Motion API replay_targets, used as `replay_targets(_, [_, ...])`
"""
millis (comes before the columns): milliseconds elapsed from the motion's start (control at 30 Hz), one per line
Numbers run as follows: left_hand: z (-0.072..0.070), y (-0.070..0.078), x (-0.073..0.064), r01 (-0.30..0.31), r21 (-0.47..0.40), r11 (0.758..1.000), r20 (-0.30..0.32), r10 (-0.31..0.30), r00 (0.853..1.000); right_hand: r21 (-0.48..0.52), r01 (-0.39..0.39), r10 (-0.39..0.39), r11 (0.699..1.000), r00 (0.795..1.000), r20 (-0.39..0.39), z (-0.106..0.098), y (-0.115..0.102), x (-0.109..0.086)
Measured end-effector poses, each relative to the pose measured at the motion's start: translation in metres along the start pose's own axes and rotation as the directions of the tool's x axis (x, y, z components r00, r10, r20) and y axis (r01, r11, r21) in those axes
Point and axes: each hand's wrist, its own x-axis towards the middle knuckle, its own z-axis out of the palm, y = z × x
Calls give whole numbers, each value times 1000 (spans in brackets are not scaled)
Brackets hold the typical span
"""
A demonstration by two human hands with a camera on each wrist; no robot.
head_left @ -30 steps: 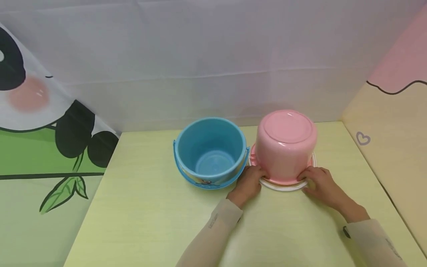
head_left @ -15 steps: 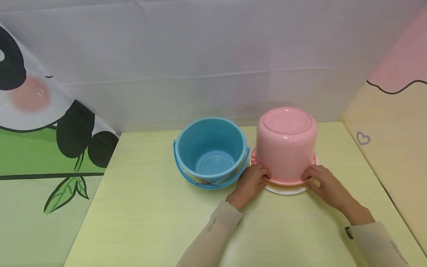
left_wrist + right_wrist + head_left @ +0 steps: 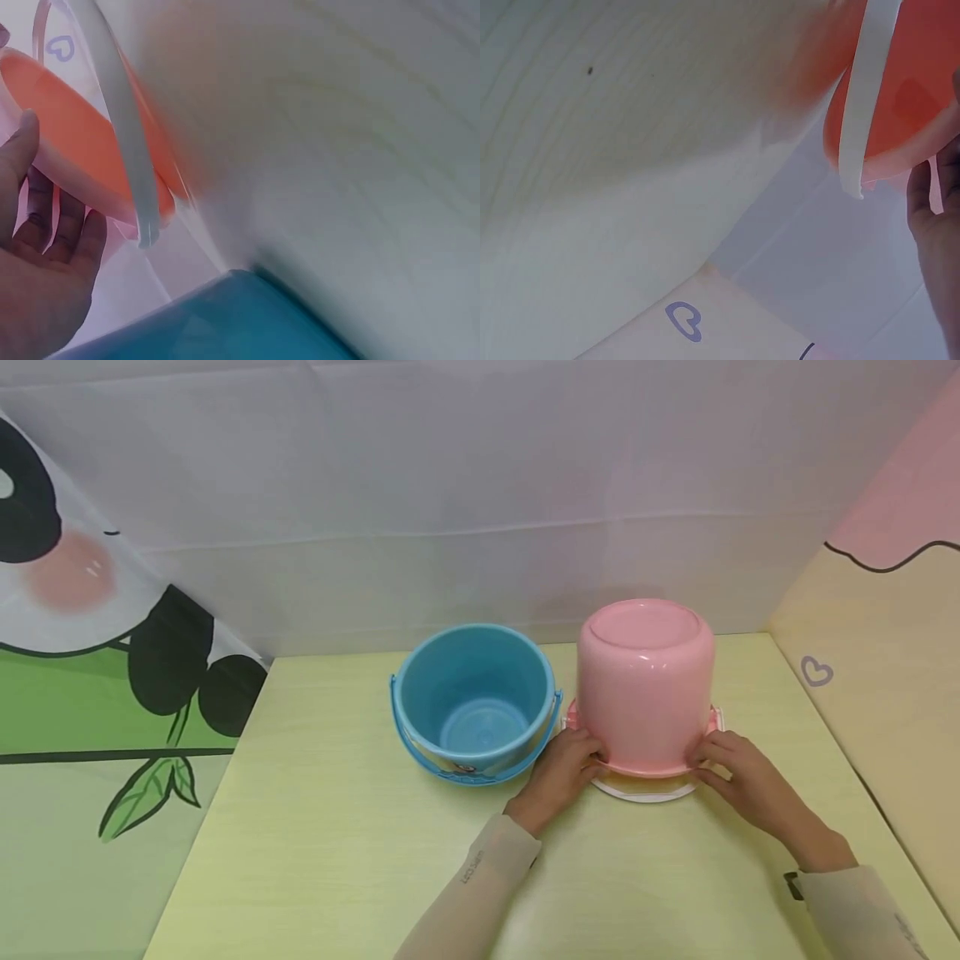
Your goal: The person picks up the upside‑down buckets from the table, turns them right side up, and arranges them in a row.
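Observation:
A pink bucket (image 3: 645,693) stands upside down, its base up and tilted away from me. My left hand (image 3: 558,772) grips its near rim on the left side; my right hand (image 3: 742,781) pinches the same rim on the right. In the left wrist view the thumb (image 3: 24,142) lies on the inner side and the other fingers outside. Orange light fills the bucket's inside (image 3: 911,105) in the right wrist view. The bucket's white handle (image 3: 645,795) curves out beneath the near rim, which is raised off the table. Right fingertips are partly cut off in the right wrist view.
Close to the left hand, a blue bucket (image 3: 480,693) stands upright with its blue handle hanging down in front. Both buckets are on a pale yellow table (image 3: 315,860). A white cloth wall (image 3: 450,577) rises behind, and a cream panel (image 3: 862,735) borders the right side.
The pink bucket has tipped back, its near rim lifting and more of its side showing. More of the white handle shows in front. My right hand has shifted slightly right.

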Motion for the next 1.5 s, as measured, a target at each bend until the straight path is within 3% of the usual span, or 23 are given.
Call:
replay_targets(267, [-6,-1,-1,-86,-86,993,-68,80,994,18,10,-9,1000,998,-63,-5,-2,1])
replay_targets(467, [-7,2,0,-86,-138,987,-100,72,992,-2,8,-8,1000,994,-111,-10,-3,2])
replay_targets(833, [-8,15,0,-78,-60,995,-180,66,981,32,-35,40,999,984,-174,-19,-6,3])
replay_targets(1133, [-7,21,0,-98,-60,993,-240,81,967,45,-22,33,999,969,-244,-24,-13,8])
replay_targets(1500, [-13,31,0,-92,-57,994,-289,71,955,43,-9,19,999,968,-249,-30,-10,5])
